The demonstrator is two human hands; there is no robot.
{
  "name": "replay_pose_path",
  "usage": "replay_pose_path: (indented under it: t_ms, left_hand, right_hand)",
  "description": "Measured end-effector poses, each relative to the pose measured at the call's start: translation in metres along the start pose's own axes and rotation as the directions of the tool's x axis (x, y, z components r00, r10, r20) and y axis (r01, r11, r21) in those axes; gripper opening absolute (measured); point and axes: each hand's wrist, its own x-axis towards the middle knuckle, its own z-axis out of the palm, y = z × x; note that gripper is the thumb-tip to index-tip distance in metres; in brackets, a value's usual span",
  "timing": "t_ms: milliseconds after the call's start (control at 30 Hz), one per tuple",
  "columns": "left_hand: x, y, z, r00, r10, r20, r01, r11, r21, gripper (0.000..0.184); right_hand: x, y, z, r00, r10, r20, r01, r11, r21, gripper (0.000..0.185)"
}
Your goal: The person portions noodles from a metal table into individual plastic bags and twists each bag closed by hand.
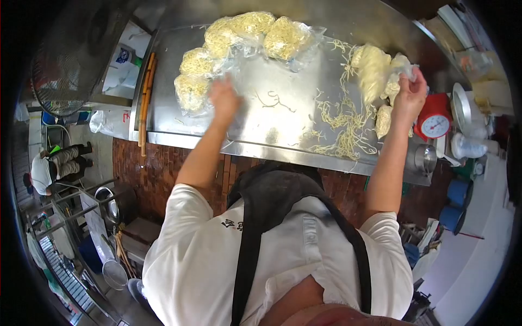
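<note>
Blurred by motion, my left hand (224, 100) is over the steel table, close to a bag of noodles (192, 92) at the left end of a curved row. Whether its fingers are apart is smeared out. At the right, my right hand (411, 96) pinches clear plastic (402, 64), which looks like the top of a noodle bag. Beside it is a blurred bulge of yellow noodles (374, 73). Another small noodle bag (383, 120) lies just below, left of my right wrist. Loose noodles (348, 127) are strewn between my hands, nearer the right one.
More bagged noodles (283, 38) line the back of the steel table (179, 125). A red scale (435, 117) and a metal cup (425, 156) stand at the right. Wooden poles (147, 98) lie along the left edge. Another person (43, 174) is in the far left background.
</note>
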Motion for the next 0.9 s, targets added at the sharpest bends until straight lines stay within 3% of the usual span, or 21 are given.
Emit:
replay_pose_path:
  t_ms: [33, 67, 100, 133, 200, 233, 267, 333, 367, 400, 467, 533, 600, 667, 700, 733, 800, 833, 900]
  left_hand:
    - [0.008, -0.042, 0.020, 1.000, -0.030, -0.004, 0.030, 0.980, 0.198, 0.112]
    - [0.004, -0.075, 0.032, 0.994, -0.008, -0.109, 0.038, 0.961, 0.273, 0.080]
    - [0.002, -0.109, 0.043, 0.980, 0.016, -0.199, 0.036, 0.967, 0.253, 0.079]
    - [0.006, -0.137, 0.042, 0.988, -0.047, -0.147, 0.073, 0.982, 0.176, 0.063]
    - [0.018, -0.185, 0.048, 0.974, 0.005, -0.228, -0.038, 0.989, -0.143, 0.043]
    - [0.019, -0.169, 0.033, 0.960, -0.025, -0.279, -0.042, 0.972, -0.229, 0.035]
    - [0.021, -0.150, 0.003, 0.944, -0.066, -0.324, -0.040, 0.950, -0.311, 0.028]
    - [0.022, -0.110, -0.030, 0.930, -0.023, -0.367, -0.131, 0.911, -0.390, 0.026]
    - [0.021, -0.088, -0.047, 0.921, -0.005, -0.389, -0.173, 0.890, -0.422, 0.025]
    - [0.019, -0.065, -0.069, 0.972, -0.069, -0.223, -0.068, 0.830, -0.554, 0.024]
    - [0.007, -0.015, -0.106, 0.979, -0.143, 0.145, 0.203, 0.660, -0.723, 0.023]
    - [-0.002, 0.028, -0.111, 0.880, -0.146, 0.453, 0.475, 0.333, -0.815, 0.024]
    - [-0.011, 0.063, -0.115, 0.777, 0.023, 0.629, 0.623, 0.110, -0.774, 0.030]
    - [-0.011, 0.065, -0.112, 0.672, 0.210, 0.710, 0.683, 0.195, -0.704, 0.035]
    - [-0.014, 0.065, -0.110, 0.599, 0.304, 0.741, 0.705, 0.238, -0.668, 0.037]
    - [-0.017, 0.064, -0.108, 0.666, 0.342, 0.662, 0.661, 0.140, -0.737, 0.040]
    - [-0.022, 0.061, -0.100, 0.784, 0.391, 0.482, 0.545, -0.064, -0.836, 0.049]
    - [-0.019, 0.051, -0.095, 0.808, 0.351, 0.473, 0.470, 0.098, -0.877, 0.068]
    - [-0.037, 0.053, -0.068, 0.821, 0.466, 0.332, 0.077, 0.485, -0.871, 0.075]
  right_hand:
    - [-0.003, -0.011, 0.000, 0.996, -0.072, -0.048, 0.073, 0.997, 0.017, 0.030]
    - [-0.007, -0.020, -0.001, 0.984, -0.145, -0.100, 0.149, 0.989, 0.027, 0.033]
    - [-0.017, -0.016, -0.004, 0.987, -0.159, 0.006, 0.159, 0.984, -0.075, 0.040]
    - [-0.038, -0.010, 0.001, 0.984, -0.118, 0.130, 0.125, 0.991, -0.045, 0.039]
    - [-0.089, 0.003, 0.014, 0.924, -0.069, 0.375, 0.115, 0.988, -0.100, 0.037]
    - [-0.116, 0.027, 0.025, 0.853, 0.053, 0.520, -0.048, 0.999, -0.024, 0.035]
    - [-0.133, 0.012, 0.029, 0.740, 0.176, 0.649, -0.169, 0.983, -0.075, 0.034]
    - [-0.164, 0.022, 0.044, 0.700, 0.029, 0.713, 0.018, 0.998, -0.059, 0.046]
    - [-0.173, 0.009, 0.052, 0.640, 0.139, 0.755, -0.075, 0.990, -0.119, 0.059]
    - [-0.174, -0.008, 0.059, 0.561, 0.180, 0.808, -0.083, 0.983, -0.162, 0.074]
    - [-0.190, -0.009, 0.081, 0.561, -0.013, 0.828, 0.095, 0.994, -0.048, 0.086]
    - [-0.214, -0.007, 0.109, 0.546, -0.045, 0.837, 0.175, 0.983, -0.061, 0.092]
    - [-0.226, -0.005, 0.125, 0.500, -0.021, 0.866, 0.212, 0.972, -0.099, 0.097]
    - [-0.228, 0.000, 0.135, 0.434, 0.074, 0.898, 0.214, 0.960, -0.183, 0.100]
    - [-0.234, 0.015, 0.137, 0.579, -0.047, 0.814, 0.212, 0.973, -0.094, 0.084]
    - [-0.243, 0.062, 0.152, 0.585, -0.271, 0.765, 0.360, 0.931, 0.055, 0.054]
    - [-0.225, 0.067, 0.130, 0.523, -0.074, 0.849, 0.285, 0.954, -0.092, 0.031]
    - [-0.217, 0.066, 0.125, 0.560, 0.004, 0.829, 0.184, 0.974, -0.130, 0.030]
    - [-0.201, 0.058, 0.119, 0.609, 0.169, 0.775, -0.025, 0.981, -0.194, 0.028]
